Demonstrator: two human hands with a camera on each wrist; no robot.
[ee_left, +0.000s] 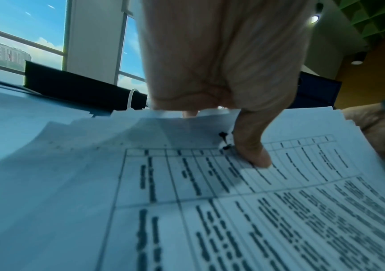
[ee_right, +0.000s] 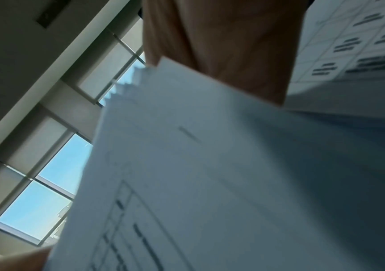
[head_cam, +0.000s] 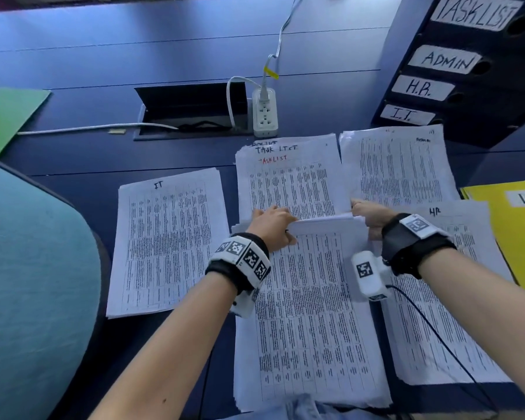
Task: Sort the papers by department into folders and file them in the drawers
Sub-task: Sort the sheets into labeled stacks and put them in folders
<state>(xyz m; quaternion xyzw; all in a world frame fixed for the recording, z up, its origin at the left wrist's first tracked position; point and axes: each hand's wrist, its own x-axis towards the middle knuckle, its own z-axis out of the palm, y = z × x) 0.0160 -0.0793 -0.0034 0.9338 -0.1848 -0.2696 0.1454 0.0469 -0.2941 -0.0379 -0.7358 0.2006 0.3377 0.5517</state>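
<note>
Five paper piles crowd the desk's near half. Leftmost, the IT pile [head_cam: 167,244] lies alone with bare desk [head_cam: 73,165] beyond. Centre, the left hand [head_cam: 272,224] and right hand [head_cam: 369,216] curl round the middle stack's [head_cam: 312,313] lifted far edge, thumb [ee_left: 254,146] pressing. Rightward, the HR pile [head_cam: 446,298], yellow folder [head_cam: 515,234] and labelled drawers [head_cam: 455,71] hem it in.

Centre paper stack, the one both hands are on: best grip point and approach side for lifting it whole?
Probably the far short edge of the centre stack, from both corners. That edge is already raised off the desk, so fingers fit under it. The left hand holds one corner, thumb on top; the right hand holds the other. The sheets are fanned, so pinch across the full thickness.
</note>
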